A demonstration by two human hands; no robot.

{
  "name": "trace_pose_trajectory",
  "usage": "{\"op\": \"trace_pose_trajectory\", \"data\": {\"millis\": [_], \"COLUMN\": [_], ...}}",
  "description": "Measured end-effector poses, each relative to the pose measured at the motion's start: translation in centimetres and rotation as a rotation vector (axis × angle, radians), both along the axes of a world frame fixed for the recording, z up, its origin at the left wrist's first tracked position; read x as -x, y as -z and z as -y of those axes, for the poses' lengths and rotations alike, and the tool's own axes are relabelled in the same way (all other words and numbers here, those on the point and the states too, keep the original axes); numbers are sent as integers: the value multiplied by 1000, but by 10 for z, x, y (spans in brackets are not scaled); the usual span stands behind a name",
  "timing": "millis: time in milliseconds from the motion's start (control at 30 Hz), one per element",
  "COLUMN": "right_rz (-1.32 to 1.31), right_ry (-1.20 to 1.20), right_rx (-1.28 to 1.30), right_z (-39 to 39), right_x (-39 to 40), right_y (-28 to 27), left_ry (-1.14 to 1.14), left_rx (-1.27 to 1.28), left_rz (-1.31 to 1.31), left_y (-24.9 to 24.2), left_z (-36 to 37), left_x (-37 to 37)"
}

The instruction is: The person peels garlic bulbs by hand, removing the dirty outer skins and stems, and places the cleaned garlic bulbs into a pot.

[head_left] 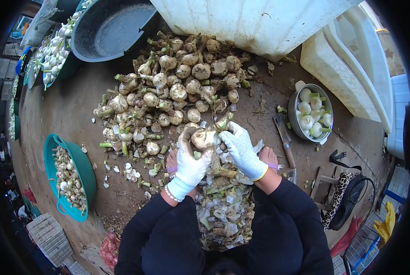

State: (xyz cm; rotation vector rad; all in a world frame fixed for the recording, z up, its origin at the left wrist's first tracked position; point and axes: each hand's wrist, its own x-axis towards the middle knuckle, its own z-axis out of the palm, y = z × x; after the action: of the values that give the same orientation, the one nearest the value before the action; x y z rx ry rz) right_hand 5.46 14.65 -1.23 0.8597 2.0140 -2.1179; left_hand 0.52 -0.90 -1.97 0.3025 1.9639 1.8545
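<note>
Both of my hands wear white gloves and work on one large garlic bulb [202, 138] above a heap of peelings between my legs. My left hand [191, 161] is wrapped round the bulb's rounded body, its glove smudged with dirt. On the stem side, my right hand [242, 150] has its fingers closed at the bulb's stalk and loose skin. Just beyond lies a big pile of unpeeled, soil-covered bulbs [178, 92]. Papery skins and stalk scraps [223, 206] fill the space beneath my hands.
A knife [284, 139] lies right of my hands, beside a metal pot [293, 115] of peeled white bulbs. At left stands a teal basket [91, 178] of smaller bulbs. A black tub [122, 32] and a white container [255, 23] border the pile's far side.
</note>
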Motion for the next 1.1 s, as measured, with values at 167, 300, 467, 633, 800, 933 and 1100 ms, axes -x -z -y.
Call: {"op": "trace_pose_trajectory", "data": {"millis": [167,300,467,633,800,933,1100], "right_rz": [-235,-323,-198,-114,-12,-169,-86], "right_ry": [52,89,143,185,343,0,-31], "right_rx": [94,295,479,231,-273,-106,70], "right_z": [4,4,-9,-31,-46,-33,-26], "right_x": [-10,-20,-14,-14,-17,-16,-11], "right_y": [8,41,35,3,16,2,-12], "left_ry": [-164,142,-108,33,-26,-19,208], "left_rx": [-555,-843,-681,-578,-649,-739,-407], "left_rz": [926,1371,1074,701,696,892,691], "left_y": [-1,11,7,9,4,7,20], "left_z": [11,19,15,16,15,14,11], "left_x": [12,11,5,9,10,7,-1]}}
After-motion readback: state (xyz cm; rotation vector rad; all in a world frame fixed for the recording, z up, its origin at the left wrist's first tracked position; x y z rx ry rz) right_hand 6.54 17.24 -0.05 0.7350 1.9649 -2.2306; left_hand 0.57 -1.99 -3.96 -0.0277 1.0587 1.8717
